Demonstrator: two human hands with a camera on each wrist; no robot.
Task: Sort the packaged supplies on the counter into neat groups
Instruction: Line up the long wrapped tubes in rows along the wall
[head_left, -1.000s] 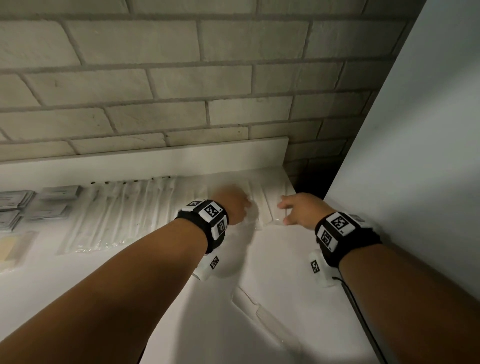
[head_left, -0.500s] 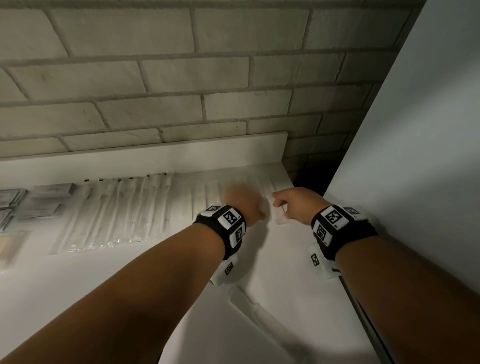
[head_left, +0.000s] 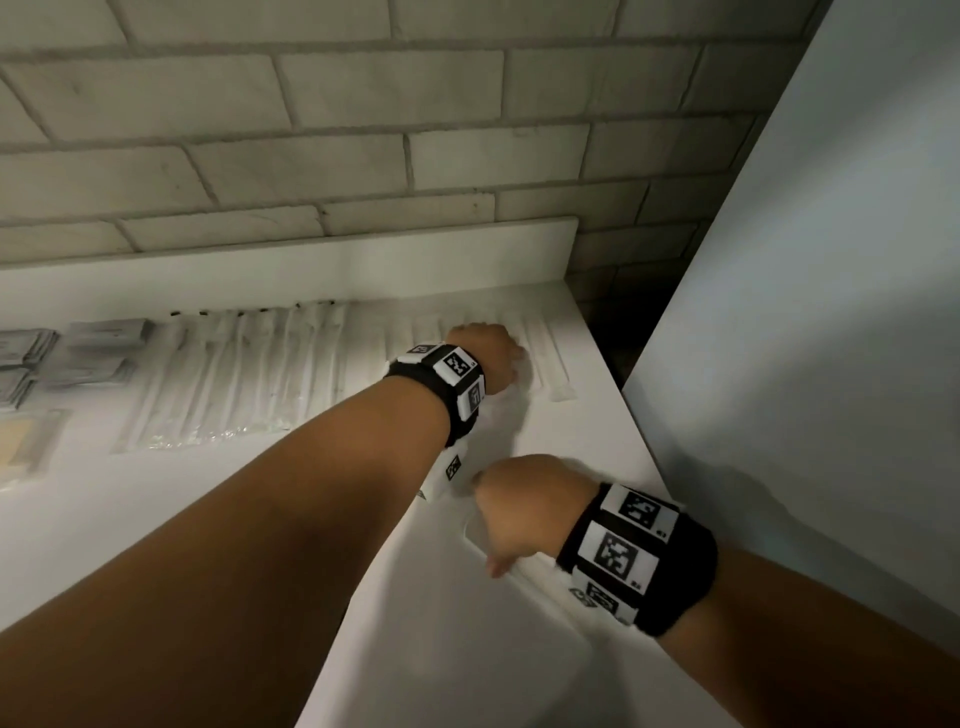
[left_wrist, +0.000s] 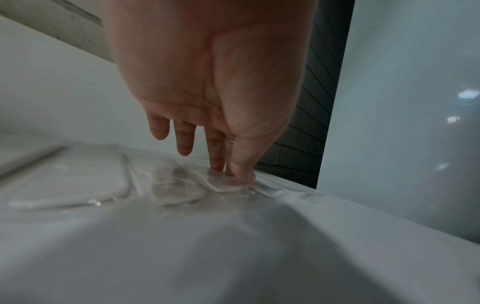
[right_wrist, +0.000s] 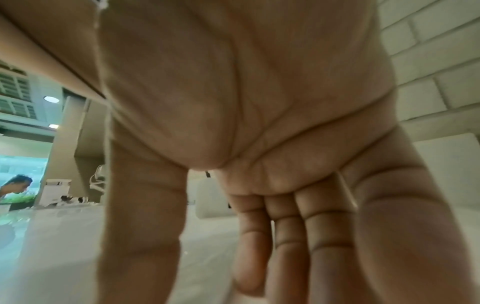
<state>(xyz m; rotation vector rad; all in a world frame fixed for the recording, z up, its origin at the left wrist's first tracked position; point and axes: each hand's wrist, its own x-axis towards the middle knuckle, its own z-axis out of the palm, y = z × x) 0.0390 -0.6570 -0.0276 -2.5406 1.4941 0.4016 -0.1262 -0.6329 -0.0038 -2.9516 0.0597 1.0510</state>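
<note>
White counter (head_left: 467, 649) edge beside right hand (head_left: 524, 514), left hand (head_left: 488, 353) on packets (head_left: 550, 364).

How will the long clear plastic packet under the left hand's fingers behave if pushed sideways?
The long clear plastic packet looks flat and thin, so probably light and slides easily. Its glossy film wrinkles beside the left hand, so it may buckle rather than move stiffly.

I see a smooth white worktop (head_left: 519, 649) with a soft, dull shine. The long packets (head_left: 234, 384) along its back edge look like thin clear plastic, crinkly and a bit shiny. In my left wrist view the plastic wrap (left_wrist: 179, 185) looks glossy and wet-like. The wall (head_left: 311, 130) behind is rough, matt brick. The tall panel (head_left: 831, 312) at the right edge looks smooth and glossy.
</note>
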